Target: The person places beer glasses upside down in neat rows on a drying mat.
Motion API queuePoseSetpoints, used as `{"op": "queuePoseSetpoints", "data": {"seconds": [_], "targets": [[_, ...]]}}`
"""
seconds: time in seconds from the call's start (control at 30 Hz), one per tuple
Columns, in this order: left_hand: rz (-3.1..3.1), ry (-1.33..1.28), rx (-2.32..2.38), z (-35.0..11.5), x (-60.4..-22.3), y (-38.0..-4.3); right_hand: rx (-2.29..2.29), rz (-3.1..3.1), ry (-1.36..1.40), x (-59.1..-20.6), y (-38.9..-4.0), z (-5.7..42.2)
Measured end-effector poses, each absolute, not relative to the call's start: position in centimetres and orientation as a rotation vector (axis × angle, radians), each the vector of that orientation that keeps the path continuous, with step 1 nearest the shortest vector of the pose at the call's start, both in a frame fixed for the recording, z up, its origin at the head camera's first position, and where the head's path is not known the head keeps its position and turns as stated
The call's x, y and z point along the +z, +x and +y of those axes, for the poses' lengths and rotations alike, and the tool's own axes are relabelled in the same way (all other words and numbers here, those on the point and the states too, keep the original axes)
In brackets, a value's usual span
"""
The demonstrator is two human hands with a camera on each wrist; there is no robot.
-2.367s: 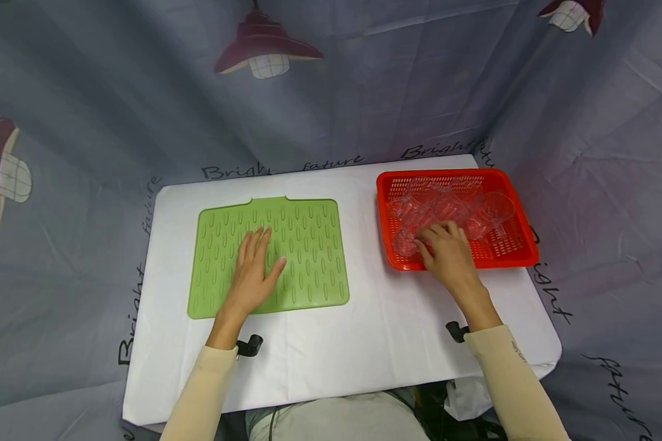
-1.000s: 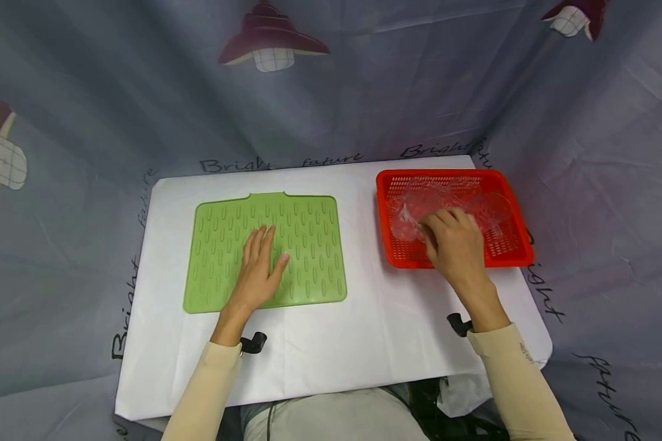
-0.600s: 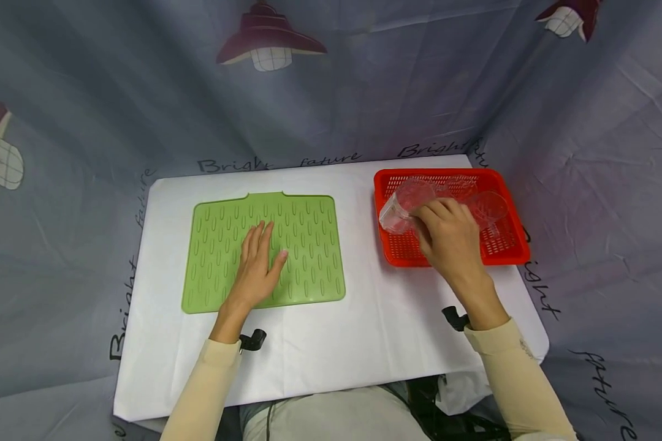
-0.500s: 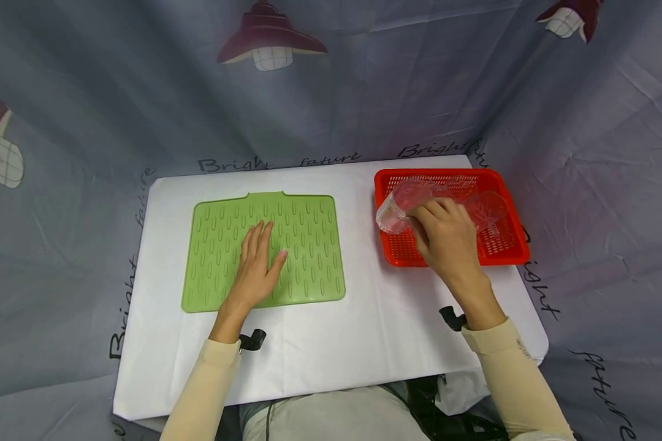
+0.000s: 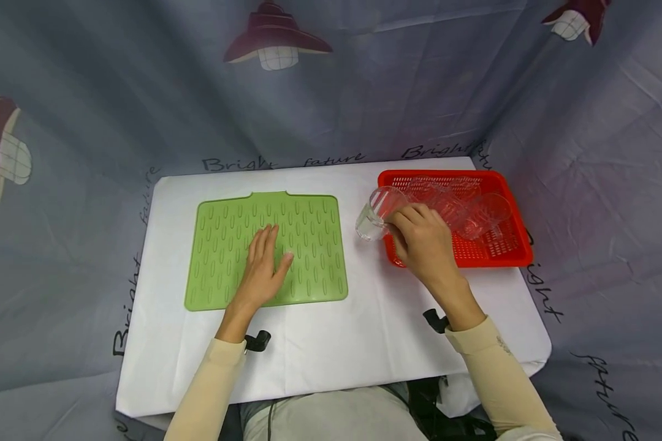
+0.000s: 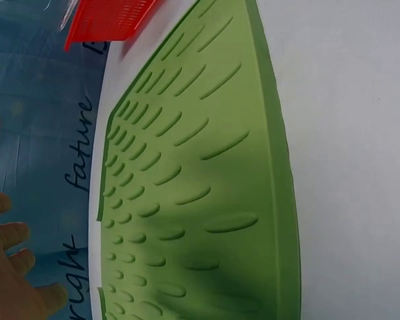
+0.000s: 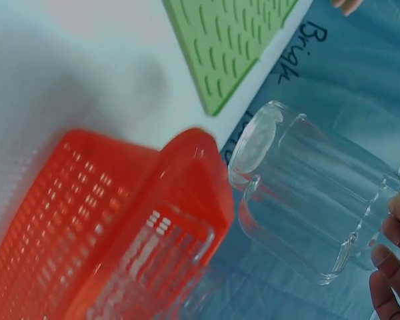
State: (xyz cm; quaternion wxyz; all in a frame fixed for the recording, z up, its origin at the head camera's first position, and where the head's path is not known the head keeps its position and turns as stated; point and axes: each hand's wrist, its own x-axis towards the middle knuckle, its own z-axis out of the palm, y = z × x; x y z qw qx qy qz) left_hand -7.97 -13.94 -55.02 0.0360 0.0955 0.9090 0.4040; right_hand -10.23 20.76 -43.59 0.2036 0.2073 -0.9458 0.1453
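Observation:
My right hand (image 5: 423,242) pinches a clear mug (image 5: 385,205) by its rim end, at the left edge of the red basket (image 5: 502,262). In the right wrist view the mug (image 7: 323,177) lies tilted in the air, its handle toward the basket and a whitish round patch on its base; fingertips (image 7: 392,270) grip the opposite end. My left hand (image 5: 260,272) hovers with straight, spread fingers over the green ridged mat (image 5: 314,263), and nothing is in it.
Several more clear cups or mugs (image 5: 482,214) lie jumbled inside the basket. A white-covered table (image 5: 331,349) carries mat and basket, and a grey curtain (image 5: 364,92) closes off its back and sides.
My right hand has taken hold of a mug among those in the basket, lifted it and carried it left past the basket's rim. The left hand has stayed over the mat.

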Motion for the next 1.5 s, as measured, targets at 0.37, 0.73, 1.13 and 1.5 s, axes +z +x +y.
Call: {"op": "queuePoseSetpoints", "data": {"seconds": [0.37, 0.73, 1.13, 1.5], "targets": [[2.773, 0.355, 1.277, -12.1, -56.1, -8.0, 0.510, -2.554, 0.719, -43.8, -10.4, 18.5], [2.417, 0.268, 1.781, -9.9, -55.8, -8.4, 0.564, -2.508, 0.782, -43.6, -10.2, 16.6], [1.800, 0.076, 2.316, -8.0, -55.3, -9.5, 0.628, -2.477, 0.875, -43.3, -10.0, 15.4], [1.264, -0.169, 2.496, -6.5, -55.1, -9.8, 0.643, -2.479, 0.915, -43.5, -9.6, 14.0]]}}
